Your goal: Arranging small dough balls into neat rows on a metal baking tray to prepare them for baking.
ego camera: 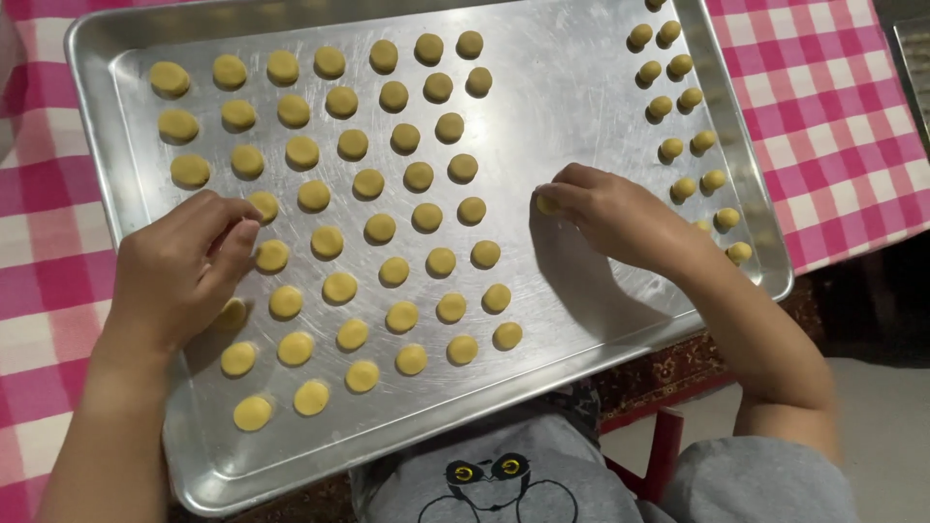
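**Head view: two hands over a tray of dough discs**

Largest is the metal baking tray (581, 87), lying on a pink checked cloth (814, 87). Rows of flattened yellow dough discs (380, 228) fill the tray's left part; small balls (668, 107) line its right edge. Left hand (179, 271) rests loosely curled on discs near the tray's left rim, gripping nothing. Right hand (610, 218) pinches one dough piece (547, 203) at tray centre.

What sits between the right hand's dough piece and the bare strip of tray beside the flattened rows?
Nothing visible. The right hand holds a dough piece right over the bare tray; the nearest flattened discs lie apart to its left.
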